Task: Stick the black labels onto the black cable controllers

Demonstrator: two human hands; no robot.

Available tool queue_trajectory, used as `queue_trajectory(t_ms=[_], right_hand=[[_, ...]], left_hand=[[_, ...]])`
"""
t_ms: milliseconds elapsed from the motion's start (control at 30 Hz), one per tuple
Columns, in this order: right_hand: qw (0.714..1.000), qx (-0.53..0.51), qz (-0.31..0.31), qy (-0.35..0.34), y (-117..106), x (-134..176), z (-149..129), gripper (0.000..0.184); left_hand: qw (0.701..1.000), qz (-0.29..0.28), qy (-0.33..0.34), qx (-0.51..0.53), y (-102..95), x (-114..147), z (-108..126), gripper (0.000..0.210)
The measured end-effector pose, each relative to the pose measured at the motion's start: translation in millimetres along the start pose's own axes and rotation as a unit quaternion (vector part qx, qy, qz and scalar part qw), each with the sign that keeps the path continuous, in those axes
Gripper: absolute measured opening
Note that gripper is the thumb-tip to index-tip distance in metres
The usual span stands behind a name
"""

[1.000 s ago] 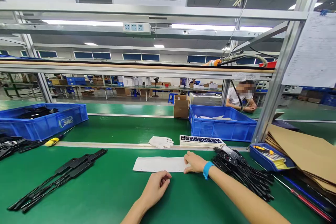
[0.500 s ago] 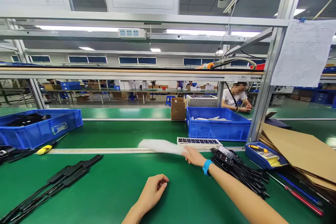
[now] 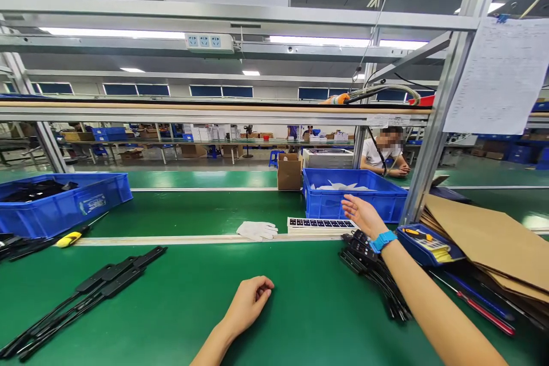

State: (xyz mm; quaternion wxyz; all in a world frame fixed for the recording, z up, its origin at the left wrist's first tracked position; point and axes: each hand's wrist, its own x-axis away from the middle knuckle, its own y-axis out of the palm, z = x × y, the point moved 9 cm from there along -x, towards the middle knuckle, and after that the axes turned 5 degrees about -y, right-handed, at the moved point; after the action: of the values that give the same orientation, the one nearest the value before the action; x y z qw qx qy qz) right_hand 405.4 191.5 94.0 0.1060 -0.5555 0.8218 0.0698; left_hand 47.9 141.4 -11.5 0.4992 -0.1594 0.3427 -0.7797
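Note:
My right hand [image 3: 362,215] is raised in front of the right blue bin [image 3: 355,206], its fingers stretched out and nothing in them. Below its wrist lies a bundle of black cables with control boxes [image 3: 373,271]. A white glove [image 3: 257,231] lies flat on the pale strip across the green bench, left of a sheet of black labels [image 3: 321,223]. My left hand [image 3: 251,300] rests on the green bench top [image 3: 300,320], fingers loosely curled in, with nothing visible in it. White pieces lie inside the right bin.
On the left stand a blue bin [image 3: 92,205] of black parts, a yellow-handled tool [image 3: 68,239] and several black cabled bars [image 3: 107,280]. To the right are a small blue tray [image 3: 429,246], cardboard sheets [image 3: 484,234] and a red screwdriver [image 3: 484,311]. A person [image 3: 381,151] sits beyond the frame.
My right hand has let go of the white glove, which now lies on the strip. That hand has moved right and up toward the bin. My left hand stays nearly in place.

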Motion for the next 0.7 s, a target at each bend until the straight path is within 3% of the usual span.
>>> queue_trajectory(t_ms=[167, 300, 433, 467, 533, 600, 700], right_hand=[[0.97, 0.242, -0.002, -0.017, -53, 41, 24, 0.025], [0.924, 0.378, -0.015, -0.052, -72, 85, 41, 0.032], [0.794, 0.591, -0.061, -0.129, -63, 117, 51, 0.017], [0.774, 0.613, -0.068, -0.14, -59, 123, 52, 0.013], [0.777, 0.604, -0.08, -0.156, -50, 134, 52, 0.011], [0.782, 0.587, -0.102, -0.184, -31, 150, 47, 0.011], [0.796, 0.549, -0.156, -0.203, 4, 179, 42, 0.014]], left_hand=[[1.0, 0.0, 0.003, -0.017, -0.6, 1, 2, 0.025], [1.0, 0.006, 0.003, 0.003, 1.5, 1, 10, 0.026], [0.999, -0.03, -0.003, 0.031, 21.6, 1, 30, 0.025], [0.998, -0.051, -0.006, 0.04, 31.1, 0, 36, 0.024], [0.993, -0.092, -0.019, 0.075, 51.8, -3, 48, 0.03], [0.988, -0.108, -0.02, 0.105, 69.4, -10, 61, 0.051], [0.99, -0.119, 0.059, 0.049, 91.4, -22, 87, 0.077]])
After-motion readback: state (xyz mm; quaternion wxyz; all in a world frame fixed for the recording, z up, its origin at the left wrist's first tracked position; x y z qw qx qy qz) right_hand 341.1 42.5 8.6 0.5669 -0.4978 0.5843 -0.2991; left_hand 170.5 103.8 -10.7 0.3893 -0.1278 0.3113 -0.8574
